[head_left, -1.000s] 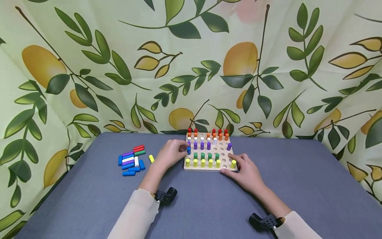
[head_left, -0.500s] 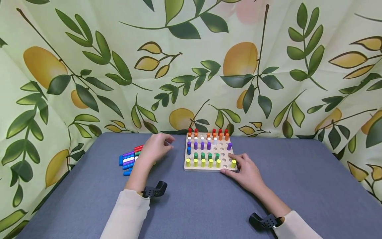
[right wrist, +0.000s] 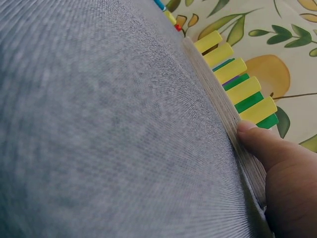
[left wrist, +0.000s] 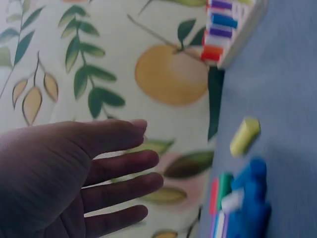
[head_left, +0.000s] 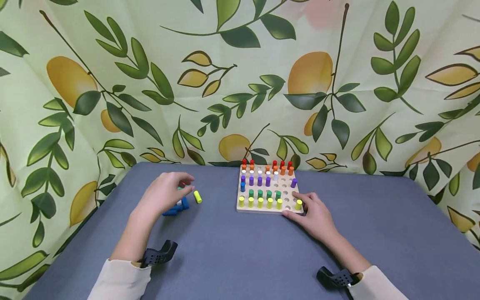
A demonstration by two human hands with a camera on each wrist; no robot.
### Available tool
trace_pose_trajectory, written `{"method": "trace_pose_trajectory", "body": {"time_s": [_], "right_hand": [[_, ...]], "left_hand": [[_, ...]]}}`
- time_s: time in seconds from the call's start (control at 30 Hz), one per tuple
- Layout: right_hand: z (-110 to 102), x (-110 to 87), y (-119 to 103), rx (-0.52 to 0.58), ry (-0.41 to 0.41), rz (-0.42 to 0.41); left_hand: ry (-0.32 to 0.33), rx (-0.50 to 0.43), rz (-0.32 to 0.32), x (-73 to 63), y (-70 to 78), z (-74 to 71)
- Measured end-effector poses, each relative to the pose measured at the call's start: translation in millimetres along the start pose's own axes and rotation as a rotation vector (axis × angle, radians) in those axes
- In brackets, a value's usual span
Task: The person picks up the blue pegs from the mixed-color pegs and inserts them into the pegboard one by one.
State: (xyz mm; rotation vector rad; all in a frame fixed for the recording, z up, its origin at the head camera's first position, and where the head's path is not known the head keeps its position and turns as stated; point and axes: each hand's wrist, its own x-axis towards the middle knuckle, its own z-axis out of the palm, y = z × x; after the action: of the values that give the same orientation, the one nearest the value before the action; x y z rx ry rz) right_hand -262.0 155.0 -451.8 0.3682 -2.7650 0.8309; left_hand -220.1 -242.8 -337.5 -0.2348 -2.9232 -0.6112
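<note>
My left hand (head_left: 165, 193) hovers over the pile of loose pegs (head_left: 185, 203) left of the board, its fingers holding nothing. In the left wrist view, its fingers are extended and apart from the blue pegs (left wrist: 253, 198). A loose yellow peg (head_left: 197, 197) lies just right of the pile. The wooden pegboard (head_left: 258, 211) carries rows of red, orange, white, purple, green and yellow pegs. One blue peg (head_left: 243, 187) stands at the left end of its row. My right hand (head_left: 316, 216) grips the board's front right corner, thumb on the front edge.
A grey-blue cloth (head_left: 232, 254) covers the table. Behind it hangs a leaf-and-fruit patterned curtain (head_left: 247, 58). Each wrist wears a black camera; the left camera (head_left: 161, 253) hangs over the cloth. My left hand hides part of the pile in the head view.
My left hand has let go of the blue peg, now standing in the board, and moved left over the loose pegs. My right hand stays at the board's corner. The head view has shifted slightly.
</note>
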Motion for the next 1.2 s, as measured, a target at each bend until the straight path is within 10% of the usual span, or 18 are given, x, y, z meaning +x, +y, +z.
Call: {"method": "trace_pose_trajectory", "body": {"time_s": [0.3,0.6,1.2], "right_hand": [[-3,-0.8,4,0.023,-0.001,0.009],[-2,-2.8,6,0.009,0.010,-0.002],[-1,-1.1,4,0.004,0.011,0.002]], "left_hand": [[0.015,0.027,-0.084,-11.1,-44.4,-12.3],[0.008,0.044,-0.107,-3.8,-71.6,11.2],[0.081,0.076,-0.071,-5.0,-87.5,35.5]]}}
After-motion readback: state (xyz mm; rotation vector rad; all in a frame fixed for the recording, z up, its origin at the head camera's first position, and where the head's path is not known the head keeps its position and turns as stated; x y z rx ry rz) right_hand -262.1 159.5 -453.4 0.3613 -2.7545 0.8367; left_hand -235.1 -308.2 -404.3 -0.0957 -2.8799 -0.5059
